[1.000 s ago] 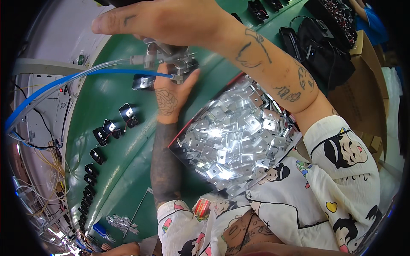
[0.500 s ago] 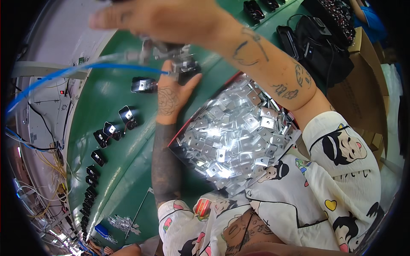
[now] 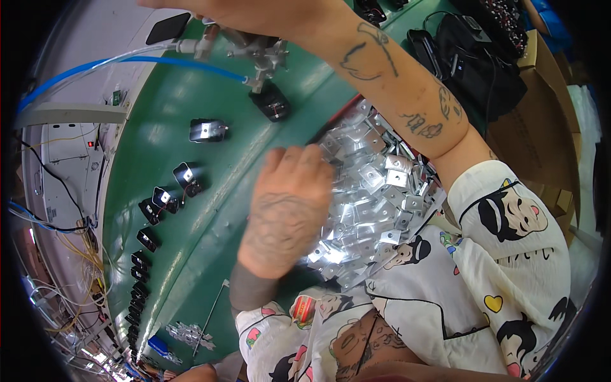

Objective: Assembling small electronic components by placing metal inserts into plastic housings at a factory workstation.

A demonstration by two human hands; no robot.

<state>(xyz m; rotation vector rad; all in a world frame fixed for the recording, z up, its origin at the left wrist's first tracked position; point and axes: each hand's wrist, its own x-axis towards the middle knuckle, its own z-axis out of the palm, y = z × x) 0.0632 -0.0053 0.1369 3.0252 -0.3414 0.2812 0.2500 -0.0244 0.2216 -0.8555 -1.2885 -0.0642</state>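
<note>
My left hand (image 3: 289, 210), blurred by motion, is over the left side of a bin of small silver metal plates (image 3: 372, 178), each with a hole. Its back faces up and its fingertips are hidden. At the top edge, my right hand (image 3: 254, 13) is beside a metal pneumatic fixture (image 3: 254, 51) with air tubes; its fingers are cut off by the frame. Below the fixture a black housing (image 3: 270, 102) sits on the green table. To its left lies another black housing with a silver plate (image 3: 209, 130).
More black housings (image 3: 147, 239) form a curved row along the table's left side. A blue tube (image 3: 184, 62) runs to the fixture. A black bag (image 3: 474, 70) and cardboard box (image 3: 541, 127) stand at right. A phone-like black slab (image 3: 168, 28) lies at upper left.
My left hand has left the fixture and come back toward me over the metal plates. My right hand has moved up, partly out of view. The black housing under the fixture is now uncovered.
</note>
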